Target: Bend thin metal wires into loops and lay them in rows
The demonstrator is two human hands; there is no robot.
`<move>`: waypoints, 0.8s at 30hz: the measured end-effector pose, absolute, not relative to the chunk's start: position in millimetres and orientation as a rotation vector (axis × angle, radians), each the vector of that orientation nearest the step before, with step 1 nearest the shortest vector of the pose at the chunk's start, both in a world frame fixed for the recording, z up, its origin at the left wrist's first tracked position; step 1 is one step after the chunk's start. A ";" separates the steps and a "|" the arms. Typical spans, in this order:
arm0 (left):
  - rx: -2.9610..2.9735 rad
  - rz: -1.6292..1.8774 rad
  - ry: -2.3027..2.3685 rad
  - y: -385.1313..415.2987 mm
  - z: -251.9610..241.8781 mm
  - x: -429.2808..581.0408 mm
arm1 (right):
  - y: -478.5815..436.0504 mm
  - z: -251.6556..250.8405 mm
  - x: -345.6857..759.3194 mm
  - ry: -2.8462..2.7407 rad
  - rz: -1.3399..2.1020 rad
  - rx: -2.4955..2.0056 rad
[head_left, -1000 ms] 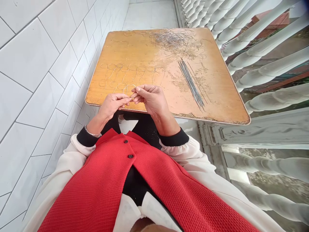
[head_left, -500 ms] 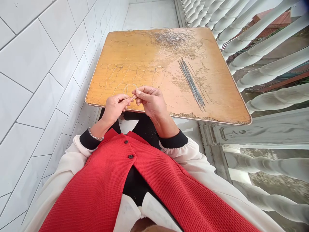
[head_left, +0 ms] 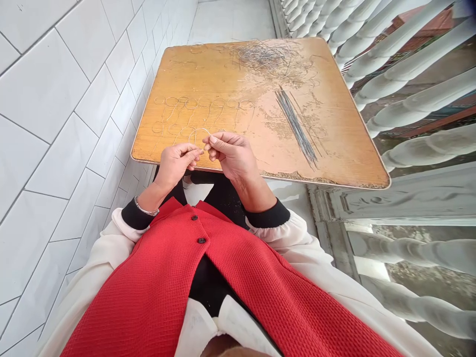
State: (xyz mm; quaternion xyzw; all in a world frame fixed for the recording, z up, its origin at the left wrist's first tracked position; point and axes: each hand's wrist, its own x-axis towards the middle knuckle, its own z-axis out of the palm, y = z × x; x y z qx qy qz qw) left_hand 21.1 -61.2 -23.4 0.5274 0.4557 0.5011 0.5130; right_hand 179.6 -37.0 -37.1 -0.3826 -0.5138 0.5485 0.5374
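Observation:
Between my two hands a thin pale wire [head_left: 203, 129] arches up in a curve above the table's near edge. My left hand [head_left: 178, 161] pinches it with thumb and forefinger; a bracelet circles that wrist. From the other side my right hand [head_left: 234, 153] grips the wire between thumb and curled fingers. The two sets of fingertips are close together, and they hide the wire's ends. Just beyond my hands, several wire loops with straight tails [head_left: 191, 103] lie in rows on the wooden table [head_left: 208, 69].
Right of the middle lies a bundle of straight grey wires [head_left: 295, 126]. A tangled heap of wires [head_left: 264, 54] sits at the table's far side. White tiled wall [head_left: 48, 119] runs along the left, and a white balustrade [head_left: 405, 79] along the right.
My fingertips have drawn slightly apart, with the wire still held in both hands. The view has shifted a little; the things on the table look unmoved.

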 end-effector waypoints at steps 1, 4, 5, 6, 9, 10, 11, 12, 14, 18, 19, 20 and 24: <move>1.270 1.224 1.094 -61.2 -24.2 21.5 | -37.3 -36.4 179.7 -1.230 1.300 -0.902; 1.277 1.237 1.107 -61.1 -24.3 22.2 | -38.6 -33.8 180.7 -1.268 1.268 -0.911; 1.276 1.228 1.111 -60.9 -23.6 22.0 | -39.1 -33.1 181.0 -1.274 1.256 -0.922; 1.275 1.210 1.110 -60.7 -22.7 21.7 | -39.5 -32.7 181.1 -1.275 1.248 -0.933; 1.282 1.115 1.085 -59.0 -19.5 19.5 | -39.5 -32.9 180.6 -1.260 1.241 -0.953; 1.283 1.078 1.078 -58.2 -18.5 18.5 | -39.2 -33.5 180.3 -1.256 1.232 -0.954; 1.278 1.049 1.075 -57.3 -17.5 17.5 | -39.0 -34.4 180.1 -1.251 1.218 -0.951; 1.266 1.035 1.076 -56.4 -16.3 16.6 | -38.9 -35.6 180.0 -1.243 1.201 -0.945; 1.226 1.049 1.077 -55.0 -13.2 15.1 | -39.3 -39.3 179.9 -1.223 1.176 -0.939; 1.101 1.105 1.051 -55.3 -3.4 14.5 | -42.9 -51.9 177.6 -1.238 1.178 -0.943; 1.065 1.104 1.043 -55.8 -0.9 15.0 | -43.8 -55.4 176.2 -1.254 1.188 -0.921; 1.031 1.103 1.034 -56.4 1.2 15.6 | -44.6 -58.4 174.4 -1.273 1.208 -0.888; 0.943 1.161 0.995 -57.9 5.7 18.4 | -45.7 -63.8 165.9 -1.347 1.364 -0.774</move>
